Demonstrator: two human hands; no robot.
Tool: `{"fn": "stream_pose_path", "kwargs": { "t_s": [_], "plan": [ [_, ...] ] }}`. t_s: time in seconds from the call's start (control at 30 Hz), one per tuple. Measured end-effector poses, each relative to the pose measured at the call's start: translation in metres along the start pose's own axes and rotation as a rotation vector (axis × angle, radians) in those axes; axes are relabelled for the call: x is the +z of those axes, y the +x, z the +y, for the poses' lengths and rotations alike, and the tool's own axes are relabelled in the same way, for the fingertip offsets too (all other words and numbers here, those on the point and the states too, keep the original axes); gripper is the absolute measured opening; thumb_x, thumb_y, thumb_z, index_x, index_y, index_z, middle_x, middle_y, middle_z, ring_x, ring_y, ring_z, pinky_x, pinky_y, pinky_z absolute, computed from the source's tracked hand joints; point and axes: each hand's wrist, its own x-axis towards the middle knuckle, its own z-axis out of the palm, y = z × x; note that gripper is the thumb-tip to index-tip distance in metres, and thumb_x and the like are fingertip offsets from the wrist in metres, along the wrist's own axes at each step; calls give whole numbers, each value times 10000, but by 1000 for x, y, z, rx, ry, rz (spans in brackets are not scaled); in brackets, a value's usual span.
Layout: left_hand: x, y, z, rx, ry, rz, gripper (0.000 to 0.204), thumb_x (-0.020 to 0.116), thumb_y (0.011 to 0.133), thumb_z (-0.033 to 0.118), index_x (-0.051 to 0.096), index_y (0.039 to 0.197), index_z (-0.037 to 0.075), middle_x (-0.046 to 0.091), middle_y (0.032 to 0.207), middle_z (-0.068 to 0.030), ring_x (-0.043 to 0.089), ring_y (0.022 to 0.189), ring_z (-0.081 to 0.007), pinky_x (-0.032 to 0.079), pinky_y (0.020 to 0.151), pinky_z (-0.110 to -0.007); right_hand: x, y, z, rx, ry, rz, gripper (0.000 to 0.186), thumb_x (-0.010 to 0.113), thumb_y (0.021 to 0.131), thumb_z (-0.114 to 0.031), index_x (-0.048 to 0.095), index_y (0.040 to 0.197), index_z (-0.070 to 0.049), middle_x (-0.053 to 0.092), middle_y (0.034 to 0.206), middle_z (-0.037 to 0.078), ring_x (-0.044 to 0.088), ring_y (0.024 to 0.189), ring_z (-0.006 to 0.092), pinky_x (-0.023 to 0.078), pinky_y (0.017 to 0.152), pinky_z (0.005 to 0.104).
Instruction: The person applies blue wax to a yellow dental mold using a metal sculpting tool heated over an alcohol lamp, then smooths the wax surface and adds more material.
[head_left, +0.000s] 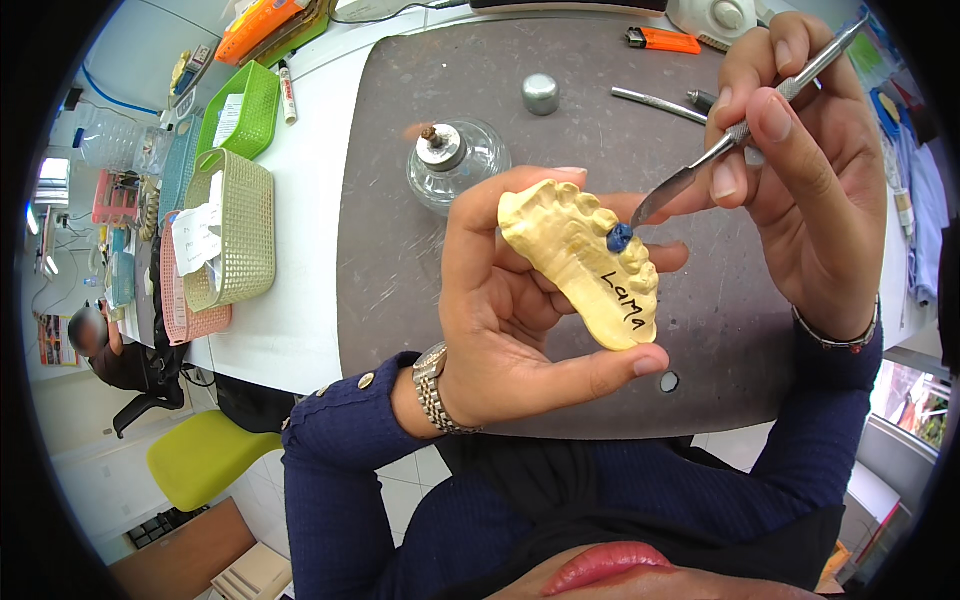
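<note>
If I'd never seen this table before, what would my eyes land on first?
Probably the pale yellow model of teeth, held up in the left hand near the middle, with a small dark blue piece among the teeth on its right side. Next might come the shiny metal tool in the right hand, its blade tip close to that blue piece. Farther back, a bright orange lighter stands out against the grey mat.
</note>
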Motion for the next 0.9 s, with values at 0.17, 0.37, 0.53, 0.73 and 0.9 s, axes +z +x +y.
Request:
{"fn": "stream_pose_path", "kwargs": {
  "t_s": [0.17,0.37,0.53,0.73,0.9],
  "plan": [
    [0,-3,2,-76,-46,19,1033,800,670,24,90,1416,107,441,1290,-289,574,1113,-377,610,704,-326,2,1,0,40,37,22,328,572,852,-3,298,1012,-83,590,818,187,662,674,256,598,577,326],
    [0,-2,3,-67,-34,4,1043,800,672,21,79,1420,109,435,1296,-291,573,1117,-372,610,705,-318,2,1,0,19,38,-1,327,568,850,1,296,1012,-83,588,822,187,662,682,258,600,580,331],
    [-1,-1,3,-42,-42,-17,1046,800,670,18,78,1421,114,413,1320,-295,569,1124,-368,611,714,-322,-7,0,3,33,26,-9,325,565,847,10,301,1013,-79,588,826,188,663,687,260,599,582,329],
    [0,-1,3,-56,-70,-7,1044,795,671,5,83,1425,125,400,1333,-293,560,1140,-359,609,738,-333,-5,-1,-1,69,12,21,326,566,847,15,304,1016,-81,589,833,188,664,691,263,592,589,314],
    [-1,-3,1,-52,-54,-12,1044,797,671,7,85,1426,124,399,1335,-292,559,1139,-362,610,735,-334,2,-3,1,36,-75,22,325,567,849,11,303,1016,-81,590,829,190,664,696,262,591,592,312]
  ]
}}
